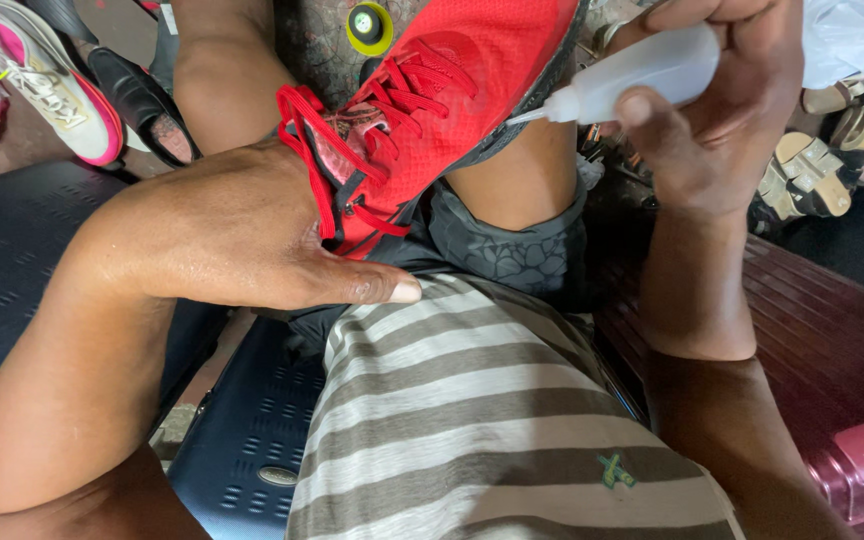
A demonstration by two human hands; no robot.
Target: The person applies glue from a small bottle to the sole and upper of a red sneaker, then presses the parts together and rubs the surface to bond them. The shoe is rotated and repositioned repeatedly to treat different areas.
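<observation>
Grey-and-cream striped cotton shirt (472,420) nearest the lens, above dark patterned shorts (512,255). Left hand (242,235) closed around heel end of red mesh lace-up sports shoe (442,100), propped on the lap between the knees, long axis running from heel at lower left to toe at upper right. Right hand (722,110) gripping white soft plastic squeeze bottle (642,70), nozzle pointing left, tip just beside the dark sole edge on the shoe's right flank. Nothing between nozzle and sole. Around: white-and-pink trainer (47,80) upper left, tan strapped sandals (807,175) right, maroon ribbed hard case (832,350) lower right, blue perforated metal bench (252,440) beneath.
</observation>
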